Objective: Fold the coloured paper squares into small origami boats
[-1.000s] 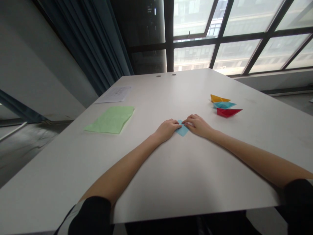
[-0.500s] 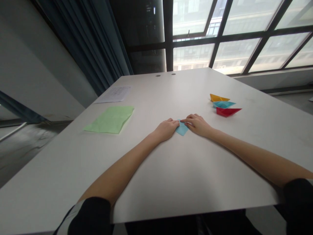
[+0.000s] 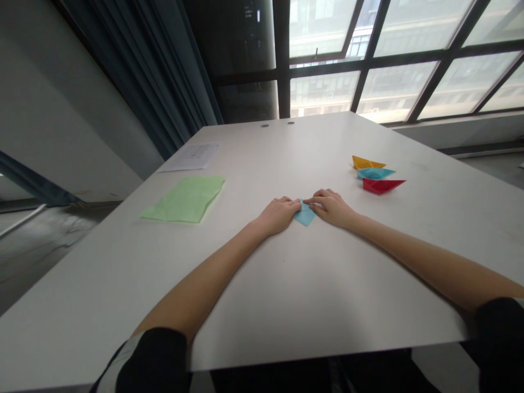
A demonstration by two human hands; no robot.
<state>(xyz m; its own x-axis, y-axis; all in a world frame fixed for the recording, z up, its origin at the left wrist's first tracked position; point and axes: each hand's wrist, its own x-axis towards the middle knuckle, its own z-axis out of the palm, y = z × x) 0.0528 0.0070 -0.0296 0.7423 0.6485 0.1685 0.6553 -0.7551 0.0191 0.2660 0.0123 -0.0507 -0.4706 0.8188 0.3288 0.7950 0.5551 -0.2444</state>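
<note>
Left hand [image 3: 281, 213] and right hand [image 3: 332, 209] partly hide blue paper [image 3: 305, 217]; fingers' grip cannot be determined; exposed corner points to 6 o'clock.

Left sleeve [image 3: 153, 357]: short, black cloth ending around the elbow, with a pale grey band down its outer side.
Right sleeve [image 3: 497, 330]: also black, a sliver of pale grey showing at the edge of view.
Forearms [image 3: 213, 278]: bare, long and slim.
Left hand [image 3: 282, 214]: ungloved.
Right hand [image 3: 332, 209]: ungloved, with slender fingers.
</note>
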